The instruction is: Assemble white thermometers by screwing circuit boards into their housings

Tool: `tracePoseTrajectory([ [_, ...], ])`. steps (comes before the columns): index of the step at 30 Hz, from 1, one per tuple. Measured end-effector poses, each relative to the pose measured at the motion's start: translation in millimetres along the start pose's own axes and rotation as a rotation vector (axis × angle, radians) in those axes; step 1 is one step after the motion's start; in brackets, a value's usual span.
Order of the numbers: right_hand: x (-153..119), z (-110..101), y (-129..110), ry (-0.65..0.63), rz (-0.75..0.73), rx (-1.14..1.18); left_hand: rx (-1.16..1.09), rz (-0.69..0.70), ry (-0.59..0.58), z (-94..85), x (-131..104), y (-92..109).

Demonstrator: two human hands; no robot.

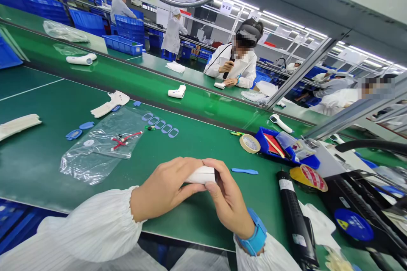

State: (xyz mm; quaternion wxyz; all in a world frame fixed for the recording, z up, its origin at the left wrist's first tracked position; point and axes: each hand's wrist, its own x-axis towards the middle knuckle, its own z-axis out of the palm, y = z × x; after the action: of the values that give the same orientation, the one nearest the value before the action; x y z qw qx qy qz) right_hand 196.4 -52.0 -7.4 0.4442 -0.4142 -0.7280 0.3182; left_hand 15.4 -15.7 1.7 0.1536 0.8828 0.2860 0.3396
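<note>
Between my two hands, just above the green bench top, is a white thermometer casing (202,175) with a thin seam along it; much of it is hidden by my fingers. My left hand (167,184) is closed round its left part. Fingers and thumb of my right hand (229,203) grip its right end, where a dark opening shows. A blue pry stick (244,171) lies just beyond my right hand. Ahead on the left, a clear plastic bag (95,152) carries red wires (127,139), near a row of blue oval rings (160,124).
White casing halves (110,104) lie at the left. At the right are a tape roll (249,143), a blue parts tray (270,152) and a black electric screwdriver (295,216). Thermometers (177,92) rest on the green conveyor (127,80); across it a co-worker (241,57) handles another.
</note>
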Motion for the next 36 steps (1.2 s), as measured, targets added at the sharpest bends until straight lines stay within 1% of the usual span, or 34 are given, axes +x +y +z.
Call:
tracePoseTrajectory([
  [2, -2.2, 1.9, 2.8, 0.034, -0.008, 0.017, 0.04, 0.028, -0.03, -1.3, 1.4, 1.5],
  [4, -3.8, 5.8, 5.3, 0.095, -0.018, 0.036, 0.059, 0.046, -0.05, -1.2, 2.3, 2.5],
  [7, -3.0, 12.2, 7.1, 0.21, -0.03, 0.068, 0.072, 0.059, -0.006, 2.6, 4.2, 3.9],
  [10, 1.8, 15.2, 6.9, 0.288, -0.041, 0.089, 0.109, 0.062, 0.046, 7.1, 8.7, 6.6],
  [13, 6.6, 13.5, 8.7, 0.312, -0.022, 0.127, 0.108, 0.016, 0.007, 7.3, 14.4, 10.6],
  [15, 7.5, 10.1, 12.1, 0.29, 0.011, 0.167, 0.045, -0.054, -0.035, 4.7, 15.9, 11.2],
  [17, 5.6, 4.9, 15.9, 0.239, 0.061, 0.141, -0.077, -0.171, -0.035, 0.7, 13.1, 7.8],
  [20, -1.0, -4.1, 18.7, 0.105, 0.181, -0.043, -0.278, -0.439, -0.001, -5.4, 1.1, -4.4],
  [21, -3.6, -6.1, 18.4, 0.056, 0.226, -0.095, -0.307, -0.508, 0.011, -6.9, -3.9, -9.1],
  [22, -6.1, -6.8, 17.5, 0.012, 0.262, -0.13, -0.29, -0.54, 0.021, -7.9, -8.7, -13.0],
  [23, -8.3, -6.1, 16.0, -0.019, 0.287, -0.149, -0.22, -0.517, 0.035, -8.3, -12.8, -15.8],
  [24, -10.1, -3.7, 14.0, -0.026, 0.301, -0.161, -0.113, -0.44, 0.034, -8.0, -15.7, -17.0],
  [25, -11.5, 0.0, 11.4, -0.025, 0.306, -0.168, 0.013, -0.317, 0.015, -7.0, -17.4, -16.5],
  [26, -12.5, 4.6, 8.3, -0.013, 0.305, -0.167, 0.137, -0.181, -0.031, -5.6, -17.6, -14.5],
  [27, -13.3, 9.4, 4.7, -0.005, 0.305, -0.154, 0.235, -0.053, -0.096, -3.7, -16.5, -11.4],
  [28, -13.9, 13.6, 0.9, -0.01, 0.302, -0.127, 0.297, 0.046, -0.169, -1.9, -14.3, -7.9],
  [29, -14.6, 16.1, -2.9, -0.028, 0.296, -0.094, 0.32, 0.101, -0.246, -0.2, -11.2, -4.7],
  [30, -15.7, 16.4, -6.0, -0.056, 0.285, -0.062, 0.314, 0.112, -0.315, 0.8, -7.5, -2.3],
  [31, -17.1, 13.8, -8.2, -0.082, 0.277, -0.042, 0.285, 0.092, -0.371, 0.9, -3.3, -1.0],
  [33, -21.5, 0.4, -7.7, -0.088, 0.279, -0.066, 0.172, -0.017, -0.455, -1.9, 5.7, -2.3],
  [34, -24.4, -9.6, -4.8, -0.067, 0.281, -0.124, 0.107, -0.105, -0.471, -4.5, 10.4, -4.5],
  [36, -31.0, -31.6, 5.1, -0.032, 0.268, -0.324, -0.013, -0.309, -0.449, -10.9, 19.5, -9.8],
])
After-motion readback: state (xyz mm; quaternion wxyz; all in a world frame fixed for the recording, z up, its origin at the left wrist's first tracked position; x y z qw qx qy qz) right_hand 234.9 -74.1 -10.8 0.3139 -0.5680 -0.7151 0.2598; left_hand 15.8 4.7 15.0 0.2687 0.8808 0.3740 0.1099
